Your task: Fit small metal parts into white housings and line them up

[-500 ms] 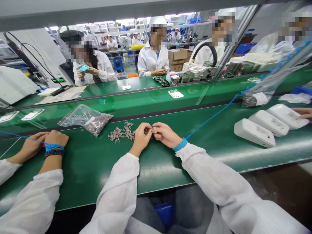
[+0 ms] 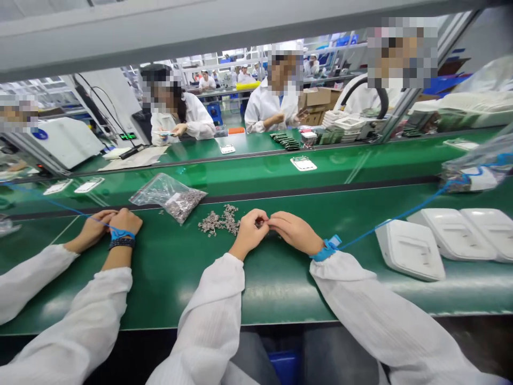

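Observation:
My left hand [image 2: 252, 231] is closed, its thumb and forefinger curled round a few small grey metal parts that show only partly. Against its fingertips press the fingers of my right hand [image 2: 295, 231], pinched together; whatever they grip is hidden. Both hands are just above the green work surface [image 2: 276, 291]. Immediately left of them lies a loose pile of small metal parts [image 2: 219, 220]. Behind that pile, a clear zip bag [image 2: 180, 203] holds many more of the same kind. A blue wrist strap [image 2: 325, 250] with a cord circles my right wrist.
At the right stand several white plastic housings [image 2: 412, 248], with another bag of parts [image 2: 476, 174] behind them. A co-worker's hands [image 2: 114, 227] work close on my left. Across the green belt [image 2: 248, 179], where white panels [image 2: 303, 163] lie, other people sit.
The view has turned left, so everything appears farther right. My right hand has rolled over, its back now upward, fingers still meeting my left. Another person's hand at the right edge is out of view.

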The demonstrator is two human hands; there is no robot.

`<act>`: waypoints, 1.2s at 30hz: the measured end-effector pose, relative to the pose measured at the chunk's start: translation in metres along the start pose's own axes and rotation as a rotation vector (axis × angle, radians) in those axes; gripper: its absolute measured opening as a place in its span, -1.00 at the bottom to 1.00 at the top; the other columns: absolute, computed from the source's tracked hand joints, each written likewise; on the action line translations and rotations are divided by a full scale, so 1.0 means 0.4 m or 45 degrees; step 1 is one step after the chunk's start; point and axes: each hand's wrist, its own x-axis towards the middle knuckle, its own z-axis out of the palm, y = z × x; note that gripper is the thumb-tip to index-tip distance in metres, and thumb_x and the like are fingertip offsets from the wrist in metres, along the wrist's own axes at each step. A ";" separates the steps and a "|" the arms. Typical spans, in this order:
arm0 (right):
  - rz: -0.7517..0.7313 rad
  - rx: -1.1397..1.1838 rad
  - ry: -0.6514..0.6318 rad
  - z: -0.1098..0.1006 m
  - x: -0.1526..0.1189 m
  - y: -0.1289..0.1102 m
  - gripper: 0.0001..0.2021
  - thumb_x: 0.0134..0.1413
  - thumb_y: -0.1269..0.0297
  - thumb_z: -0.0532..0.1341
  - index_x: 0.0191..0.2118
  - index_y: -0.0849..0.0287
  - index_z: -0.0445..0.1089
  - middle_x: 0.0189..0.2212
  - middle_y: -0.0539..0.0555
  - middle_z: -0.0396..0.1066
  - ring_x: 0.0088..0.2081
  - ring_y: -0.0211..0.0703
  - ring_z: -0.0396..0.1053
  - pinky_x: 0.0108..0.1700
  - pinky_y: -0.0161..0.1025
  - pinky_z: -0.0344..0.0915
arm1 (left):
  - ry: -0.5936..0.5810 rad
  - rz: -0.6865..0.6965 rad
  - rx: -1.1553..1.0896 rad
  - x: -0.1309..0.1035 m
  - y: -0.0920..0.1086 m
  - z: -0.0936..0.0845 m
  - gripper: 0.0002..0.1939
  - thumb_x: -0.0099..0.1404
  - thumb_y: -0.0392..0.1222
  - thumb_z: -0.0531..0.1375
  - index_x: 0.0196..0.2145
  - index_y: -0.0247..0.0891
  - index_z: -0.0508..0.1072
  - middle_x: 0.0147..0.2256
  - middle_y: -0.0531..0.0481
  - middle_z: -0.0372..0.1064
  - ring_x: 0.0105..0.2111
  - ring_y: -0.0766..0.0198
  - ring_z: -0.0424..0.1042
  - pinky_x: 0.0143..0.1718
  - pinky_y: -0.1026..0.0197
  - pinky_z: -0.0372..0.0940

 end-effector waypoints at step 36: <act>1.172 -0.457 -0.043 -0.285 -0.290 -0.095 -0.84 0.04 0.23 0.25 -0.46 0.17 0.48 -0.46 0.14 0.51 -0.37 0.02 0.48 -0.32 -0.16 0.26 | 0.214 0.316 0.677 -0.089 0.037 0.046 -0.92 0.30 -0.29 0.12 -0.24 -0.25 0.39 -0.17 -0.14 0.42 -0.09 0.09 0.28 -0.09 0.03 0.07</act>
